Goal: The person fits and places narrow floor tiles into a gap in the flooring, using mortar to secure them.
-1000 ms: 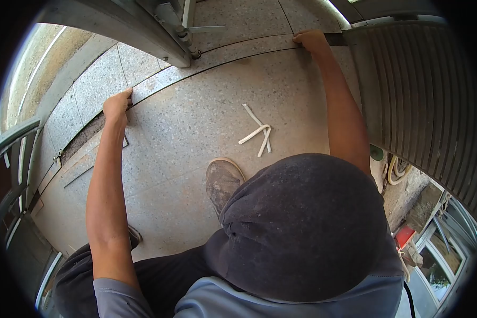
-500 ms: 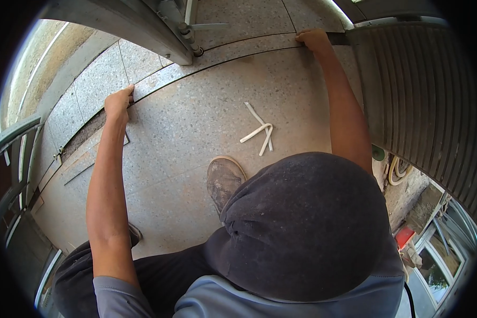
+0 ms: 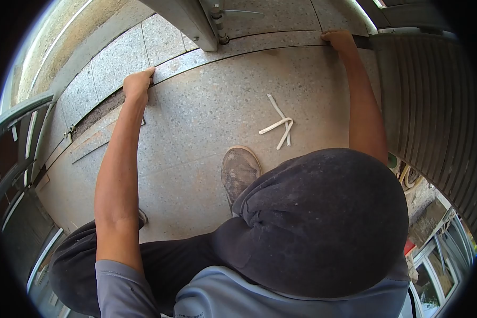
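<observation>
A long, narrow speckled tile strip (image 3: 244, 44) lies in the channel between the larger floor tiles. My left hand (image 3: 138, 83) is closed at the strip's left end, fingers bent down at its edge. At the far right end, my right hand (image 3: 340, 41) is also closed, its fingers curled over that end. Left of my left hand, the channel shows bare, rough dirt (image 3: 102, 112). Some of the fingertips are hidden at the strip's ends.
Bent white plastic strips (image 3: 281, 123) lie on the speckled floor tiles (image 3: 206, 100). A metal post (image 3: 188, 24) with a hinge bolt (image 3: 218, 24) stands beyond the strip. A ribbed shutter panel (image 3: 426, 111) is at right, a metal gate frame (image 3: 24, 127) at left.
The camera view has shifted, so the whole scene sits farther right and slightly higher. Both hands keep their places at the two ends of the tile strip.
</observation>
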`<state>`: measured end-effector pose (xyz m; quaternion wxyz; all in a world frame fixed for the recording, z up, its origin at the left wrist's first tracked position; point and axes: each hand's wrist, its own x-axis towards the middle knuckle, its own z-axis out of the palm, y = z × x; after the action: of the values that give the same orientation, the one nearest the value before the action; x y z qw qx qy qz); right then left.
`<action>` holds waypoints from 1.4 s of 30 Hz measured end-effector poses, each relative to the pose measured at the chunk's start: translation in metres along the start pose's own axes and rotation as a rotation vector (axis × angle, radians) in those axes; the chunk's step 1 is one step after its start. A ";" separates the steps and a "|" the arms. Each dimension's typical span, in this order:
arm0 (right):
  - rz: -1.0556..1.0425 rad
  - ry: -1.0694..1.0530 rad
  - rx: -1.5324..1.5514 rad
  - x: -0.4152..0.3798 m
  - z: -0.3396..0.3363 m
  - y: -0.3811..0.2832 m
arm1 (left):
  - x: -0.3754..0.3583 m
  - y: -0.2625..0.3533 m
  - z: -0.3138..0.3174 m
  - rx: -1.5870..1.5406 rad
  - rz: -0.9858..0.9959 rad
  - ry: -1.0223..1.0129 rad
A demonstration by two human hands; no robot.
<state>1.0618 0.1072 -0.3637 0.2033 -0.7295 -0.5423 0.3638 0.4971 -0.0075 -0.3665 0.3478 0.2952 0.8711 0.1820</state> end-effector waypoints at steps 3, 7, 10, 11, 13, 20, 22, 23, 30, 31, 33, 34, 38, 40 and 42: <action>0.003 -0.017 -0.045 0.001 -0.001 -0.002 | -0.003 0.002 -0.001 0.024 -0.004 0.006; 0.015 -0.033 -0.042 0.003 -0.002 0.000 | 0.001 -0.001 0.000 0.032 -0.002 0.019; 0.004 -0.024 -0.084 0.002 -0.002 -0.002 | 0.001 -0.001 0.001 0.056 -0.005 0.023; 0.017 -0.022 -0.066 0.002 -0.002 -0.001 | 0.001 -0.001 0.001 0.059 -0.002 0.025; 0.039 -0.018 -0.026 0.002 -0.001 -0.003 | 0.000 -0.001 0.001 0.065 0.007 0.032; -0.039 -0.033 -0.096 0.004 -0.003 0.002 | 0.001 -0.001 0.000 0.090 0.011 0.012; -0.040 -0.039 -0.037 0.009 -0.003 0.008 | -0.001 -0.001 0.000 0.077 -0.007 0.024; -0.026 -0.044 -0.043 0.010 -0.003 0.008 | 0.001 -0.002 0.001 0.067 -0.015 0.027; -0.005 -0.077 -0.082 0.006 -0.008 0.000 | 0.008 -0.007 0.007 0.038 -0.039 0.066; 0.011 -0.087 -0.070 0.007 -0.007 0.001 | 0.007 -0.006 0.006 0.043 -0.041 0.074; 0.005 -0.060 -0.085 0.008 -0.005 0.003 | 0.006 -0.005 0.006 0.051 -0.044 0.085; 0.002 -0.045 -0.095 0.009 -0.005 0.004 | 0.007 -0.006 0.007 0.048 -0.043 0.081; 0.000 -0.101 -0.075 0.014 -0.008 0.008 | 0.003 -0.001 0.001 0.049 -0.049 0.058; -0.010 -0.080 -0.097 0.012 -0.007 0.007 | -0.005 0.005 0.003 0.046 -0.043 0.038; -0.002 -0.032 -0.070 0.004 -0.004 -0.001 | -0.003 0.003 0.001 0.046 -0.028 0.031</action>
<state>1.0649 0.1120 -0.3614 0.1692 -0.7297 -0.5585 0.3563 0.5002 -0.0070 -0.3641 0.3298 0.2880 0.8844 0.1616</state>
